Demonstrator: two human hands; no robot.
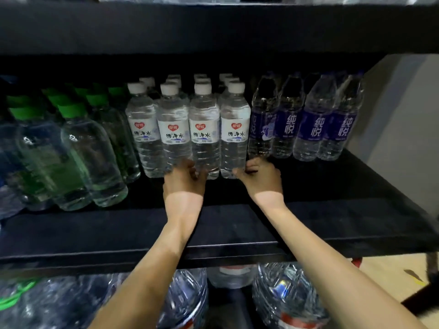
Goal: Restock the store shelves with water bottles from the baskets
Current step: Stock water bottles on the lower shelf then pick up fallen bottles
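Note:
Several white-capped water bottles with white labels (pixel 204 129) stand in rows on the black shelf (pixel 237 224), front row in the middle. My left hand (pixel 184 180) touches the bases of the second and third front bottles, fingers curled against them. My right hand (pixel 260 178) rests at the base of the rightmost white-label bottle (pixel 234 129), thumb against it. Whether either hand truly grips a bottle is unclear.
Green-capped bottles (pixel 71 150) fill the shelf's left part and blue-labelled bottles (pixel 316 124) the right. A dark shelf board (pixel 213 27) hangs close overhead. Large water jugs (pixel 285 295) stand on the level below. A pale wall (pixel 399 119) bounds the right side.

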